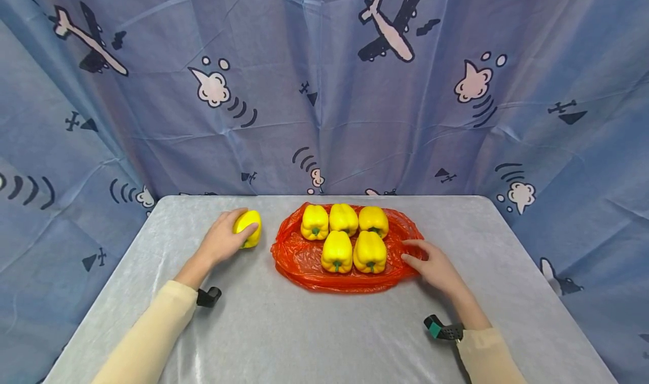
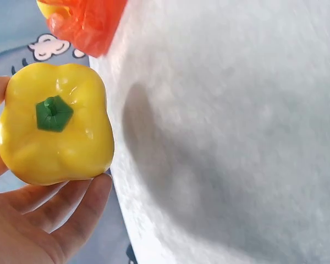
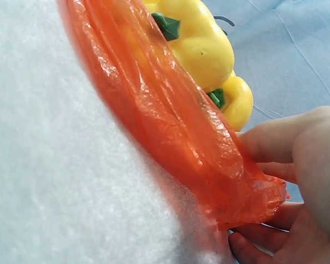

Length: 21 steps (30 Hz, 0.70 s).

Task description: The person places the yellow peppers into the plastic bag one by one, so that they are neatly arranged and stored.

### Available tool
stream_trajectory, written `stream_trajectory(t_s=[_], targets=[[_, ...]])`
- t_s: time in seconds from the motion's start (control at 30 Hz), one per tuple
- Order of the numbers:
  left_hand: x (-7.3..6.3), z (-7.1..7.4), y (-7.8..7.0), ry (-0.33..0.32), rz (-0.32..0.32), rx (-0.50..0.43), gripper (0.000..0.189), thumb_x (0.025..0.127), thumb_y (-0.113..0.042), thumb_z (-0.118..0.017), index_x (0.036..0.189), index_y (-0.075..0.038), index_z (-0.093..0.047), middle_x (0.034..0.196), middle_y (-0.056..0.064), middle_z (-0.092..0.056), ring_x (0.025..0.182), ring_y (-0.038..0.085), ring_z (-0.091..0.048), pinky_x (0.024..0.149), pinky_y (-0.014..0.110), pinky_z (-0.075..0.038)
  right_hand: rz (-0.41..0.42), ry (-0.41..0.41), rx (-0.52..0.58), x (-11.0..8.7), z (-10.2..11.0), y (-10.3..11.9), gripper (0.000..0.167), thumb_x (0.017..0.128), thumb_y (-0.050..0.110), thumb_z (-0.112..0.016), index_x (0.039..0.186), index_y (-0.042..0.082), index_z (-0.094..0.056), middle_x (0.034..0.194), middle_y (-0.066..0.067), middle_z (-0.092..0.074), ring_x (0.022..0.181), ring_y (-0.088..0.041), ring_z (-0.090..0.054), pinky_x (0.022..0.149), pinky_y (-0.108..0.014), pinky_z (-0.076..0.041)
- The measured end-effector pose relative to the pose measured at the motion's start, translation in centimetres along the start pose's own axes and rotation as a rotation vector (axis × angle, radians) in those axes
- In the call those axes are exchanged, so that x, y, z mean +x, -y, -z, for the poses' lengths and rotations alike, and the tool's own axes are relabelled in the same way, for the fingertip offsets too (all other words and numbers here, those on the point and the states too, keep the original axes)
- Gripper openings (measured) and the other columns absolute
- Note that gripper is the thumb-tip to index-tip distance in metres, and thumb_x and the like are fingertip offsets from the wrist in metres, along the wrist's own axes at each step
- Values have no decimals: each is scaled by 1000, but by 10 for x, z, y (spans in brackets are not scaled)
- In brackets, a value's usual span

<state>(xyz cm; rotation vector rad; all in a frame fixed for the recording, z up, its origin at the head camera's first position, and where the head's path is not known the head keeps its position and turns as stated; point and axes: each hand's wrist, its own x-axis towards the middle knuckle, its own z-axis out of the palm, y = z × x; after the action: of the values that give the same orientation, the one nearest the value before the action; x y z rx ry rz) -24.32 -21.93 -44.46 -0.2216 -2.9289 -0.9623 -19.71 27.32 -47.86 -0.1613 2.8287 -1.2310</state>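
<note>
A yellow bell pepper [image 2: 55,148] with a green stem is gripped by my left hand [image 1: 225,239], to the left of the bag. In the left wrist view the fingers wrap its sides and the stem faces the camera. An opened red plastic bag [image 1: 304,266] lies spread on the table with its rim folded low. Several yellow bell peppers [image 1: 337,252] stand inside it in two rows. My right hand [image 1: 433,264] holds the bag's right rim, thumb on the inner side and fingers outside, as the right wrist view shows at the bunched plastic [image 3: 253,201].
A grey-white table [image 1: 304,339] carries everything. Behind it hangs a blue curtain [image 1: 324,91] printed with airplanes and clouds. Black wrist-worn devices are strapped at the left wrist [image 1: 209,297] and the right wrist [image 1: 443,329].
</note>
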Motion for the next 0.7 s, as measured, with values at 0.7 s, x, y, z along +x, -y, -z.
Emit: stream_trajectory(t_s=[0.7], targets=[[-1, -6, -33, -57, -30, 8, 69, 99, -57, -55, 152, -14, -46, 133, 18, -56, 114, 35, -57, 94, 55, -47, 5, -4, 15, 0, 0, -2, 46, 100, 27, -65, 139, 4, -58, 146, -27, -50, 139, -49, -37, 112, -66, -27]])
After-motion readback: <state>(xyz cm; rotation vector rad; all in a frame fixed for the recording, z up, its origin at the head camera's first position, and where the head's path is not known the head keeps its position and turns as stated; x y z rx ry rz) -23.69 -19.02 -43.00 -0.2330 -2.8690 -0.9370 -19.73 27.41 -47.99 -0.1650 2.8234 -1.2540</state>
